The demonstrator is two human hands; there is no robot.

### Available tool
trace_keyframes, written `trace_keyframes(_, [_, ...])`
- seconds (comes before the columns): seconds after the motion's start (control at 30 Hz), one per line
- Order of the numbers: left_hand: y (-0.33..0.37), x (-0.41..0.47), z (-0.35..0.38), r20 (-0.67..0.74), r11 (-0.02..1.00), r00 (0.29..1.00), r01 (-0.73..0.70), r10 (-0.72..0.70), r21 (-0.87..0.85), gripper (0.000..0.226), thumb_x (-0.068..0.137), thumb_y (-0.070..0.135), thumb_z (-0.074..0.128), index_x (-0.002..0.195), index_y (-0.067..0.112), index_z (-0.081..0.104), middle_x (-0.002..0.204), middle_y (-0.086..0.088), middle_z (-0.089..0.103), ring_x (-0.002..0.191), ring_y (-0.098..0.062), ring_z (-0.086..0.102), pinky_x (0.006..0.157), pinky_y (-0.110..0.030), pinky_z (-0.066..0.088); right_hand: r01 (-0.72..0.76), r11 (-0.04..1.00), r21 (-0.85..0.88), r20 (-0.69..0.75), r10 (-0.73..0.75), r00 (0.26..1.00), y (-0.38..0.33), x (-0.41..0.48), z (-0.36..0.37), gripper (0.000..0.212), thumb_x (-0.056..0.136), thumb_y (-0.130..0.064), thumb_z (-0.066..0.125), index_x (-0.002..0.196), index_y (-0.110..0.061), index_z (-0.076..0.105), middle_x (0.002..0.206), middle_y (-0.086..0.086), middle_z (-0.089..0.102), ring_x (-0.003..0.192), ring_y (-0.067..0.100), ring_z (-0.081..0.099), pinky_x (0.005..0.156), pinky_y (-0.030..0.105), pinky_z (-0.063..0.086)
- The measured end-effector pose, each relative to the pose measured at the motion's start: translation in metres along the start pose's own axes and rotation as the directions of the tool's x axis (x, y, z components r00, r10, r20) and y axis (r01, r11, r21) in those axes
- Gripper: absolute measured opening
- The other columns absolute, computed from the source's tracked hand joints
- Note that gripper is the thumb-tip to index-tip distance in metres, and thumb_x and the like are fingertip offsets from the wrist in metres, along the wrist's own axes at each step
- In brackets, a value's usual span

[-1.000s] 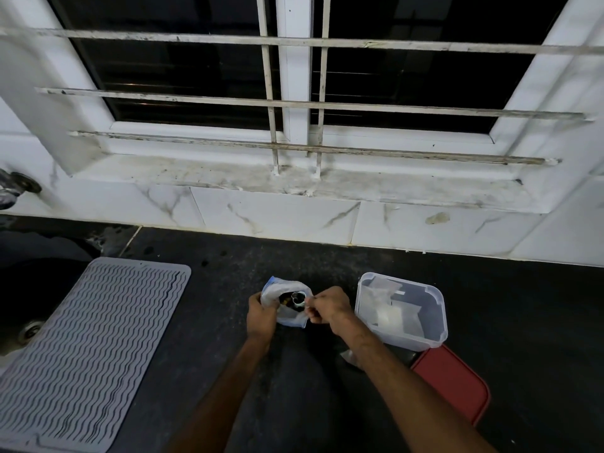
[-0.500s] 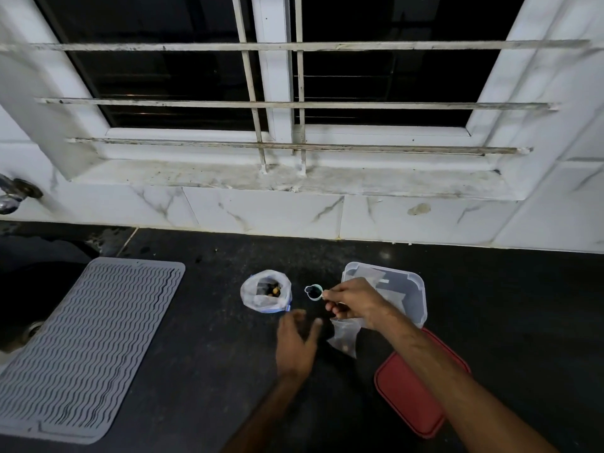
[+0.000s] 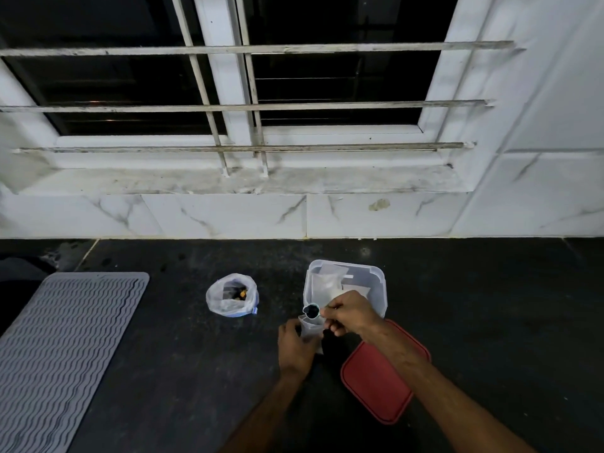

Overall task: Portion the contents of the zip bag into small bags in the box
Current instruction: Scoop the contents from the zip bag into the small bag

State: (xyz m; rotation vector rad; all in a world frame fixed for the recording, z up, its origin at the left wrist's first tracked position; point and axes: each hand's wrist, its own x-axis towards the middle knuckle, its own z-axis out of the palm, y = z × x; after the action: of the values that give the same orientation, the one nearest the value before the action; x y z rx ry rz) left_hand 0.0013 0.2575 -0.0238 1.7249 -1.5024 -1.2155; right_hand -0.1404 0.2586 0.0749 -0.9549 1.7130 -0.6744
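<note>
The open zip bag (image 3: 232, 295) stands alone on the dark counter, dark and orange pieces showing inside it. My right hand (image 3: 349, 313) pinches the handle of a small scoop (image 3: 311, 310) with dark contents, held right over the mouth of a small clear bag (image 3: 310, 328). My left hand (image 3: 295, 346) grips that small bag from the left and holds it upright. Behind them sits the clear plastic box (image 3: 379, 282) with several small bags lying inside.
A red lid (image 3: 376, 384) lies on the counter under my right forearm. A grey ribbed mat (image 3: 62, 348) covers the left side. A white tiled wall and a barred window sill rise behind the counter.
My left hand let go of the zip bag and took hold of the small bag. My right hand carried the filled scoop from the zip bag over to the small bag's mouth.
</note>
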Motion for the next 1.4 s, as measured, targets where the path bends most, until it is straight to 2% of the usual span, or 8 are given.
trace_keyframes(0.27, [-0.008, -0.011, -0.005, -0.037, 0.987, 0.999, -0.033, 0.028, -0.16, 0.032, 0.07, 0.015, 0.079, 0.094, 0.019, 0.058, 0.101, -0.003, 0.056, 0.092, -0.014, 0.059, 0.074, -0.023, 0.048, 0.125, 0.959, -0.255, -0.024, -0.136, 0.99, 0.015, -0.003, 0.006, 0.016, 0.09, -0.014, 0.064, 0.082, -0.002, 0.07, 0.059, 0.002, 0.068, 0.043, 0.008, 0.058, 0.045, 0.021, 0.05])
trace_keyframes(0.43, [-0.016, -0.011, -0.004, -0.013, 0.982, 0.999, -0.035, 0.033, -0.185, 0.039, 0.067, 0.032, 0.079, 0.099, 0.023, 0.059, 0.104, -0.006, 0.062, 0.09, -0.014, 0.065, 0.073, -0.029, 0.056, 0.291, 0.776, -0.56, -0.037, -0.375, 0.926, 0.024, -0.008, 0.019, 0.003, 0.085, -0.022, 0.067, 0.085, -0.02, 0.069, 0.086, -0.003, 0.072, 0.08, 0.012, 0.065, 0.072, 0.027, 0.052])
trace_keyframes(0.63, [-0.022, -0.009, -0.006, 0.009, 0.976, 0.998, -0.051, 0.054, -0.213, 0.049, 0.064, 0.036, 0.083, 0.105, 0.028, 0.059, 0.109, 0.001, 0.062, 0.096, -0.01, 0.065, 0.083, -0.037, 0.057, 0.3, 0.831, -0.469, -0.104, -0.389, 0.915, 0.031, -0.009, 0.026, 0.006, 0.084, -0.021, 0.068, 0.089, -0.021, 0.071, 0.087, -0.005, 0.072, 0.079, 0.009, 0.065, 0.075, 0.028, 0.054])
trace_keyframes(0.73, [-0.022, -0.009, -0.008, 0.04, 0.973, 0.997, -0.06, 0.07, -0.224, 0.05, 0.067, 0.034, 0.084, 0.109, 0.024, 0.059, 0.108, 0.002, 0.064, 0.096, -0.009, 0.066, 0.079, -0.028, 0.057, 0.311, 0.879, -0.36, -0.182, -0.393, 0.901, 0.03, -0.008, 0.026, 0.005, 0.086, -0.022, 0.07, 0.084, -0.018, 0.073, 0.081, -0.007, 0.072, 0.071, 0.005, 0.065, 0.07, 0.022, 0.054])
trace_keyframes(0.83, [-0.015, -0.011, -0.011, 0.059, 0.956, 0.994, -0.076, 0.096, -0.283, 0.03, 0.084, 0.026, 0.074, 0.111, 0.018, 0.061, 0.105, 0.001, 0.07, 0.094, -0.009, 0.068, 0.074, -0.019, 0.055, 0.285, 0.939, -0.192, -0.228, -0.325, 0.918, 0.027, -0.006, 0.02, 0.009, 0.085, -0.019, 0.071, 0.078, -0.014, 0.072, 0.069, -0.003, 0.072, 0.055, 0.01, 0.064, 0.059, 0.028, 0.056])
trace_keyframes(1.03, [-0.02, -0.005, -0.016, 0.005, 0.96, 0.987, -0.155, 0.16, -0.234, 0.009, 0.096, 0.023, 0.058, 0.099, 0.021, 0.066, 0.096, 0.001, 0.071, 0.092, -0.014, 0.068, 0.083, -0.037, 0.056, 0.179, 0.98, 0.082, -0.17, -0.163, 0.972, 0.025, -0.006, 0.004, 0.01, 0.087, -0.017, 0.07, 0.079, -0.011, 0.07, 0.072, 0.008, 0.073, 0.054, 0.012, 0.059, 0.047, 0.022, 0.048])
trace_keyframes(1.23, [-0.016, -0.003, -0.014, 0.005, 0.953, 0.985, -0.164, 0.171, -0.254, 0.006, 0.095, 0.019, 0.06, 0.095, 0.019, 0.066, 0.092, 0.001, 0.071, 0.088, -0.014, 0.068, 0.075, -0.026, 0.054, 0.314, 0.936, -0.158, -0.222, -0.344, 0.912, 0.037, -0.009, 0.009, 0.004, 0.083, -0.019, 0.074, 0.08, -0.017, 0.073, 0.077, -0.008, 0.073, 0.07, -0.001, 0.066, 0.065, 0.012, 0.049])
trace_keyframes(1.4, [-0.018, -0.004, -0.016, 0.022, 0.947, 0.989, -0.136, 0.149, -0.291, 0.01, 0.096, 0.018, 0.058, 0.102, 0.016, 0.065, 0.096, 0.0, 0.071, 0.09, -0.013, 0.069, 0.077, -0.026, 0.056, 0.306, 0.916, -0.258, -0.225, -0.365, 0.903, 0.043, -0.009, 0.027, 0.005, 0.082, -0.021, 0.075, 0.086, -0.02, 0.074, 0.086, -0.012, 0.072, 0.082, 0.0, 0.065, 0.077, 0.018, 0.052])
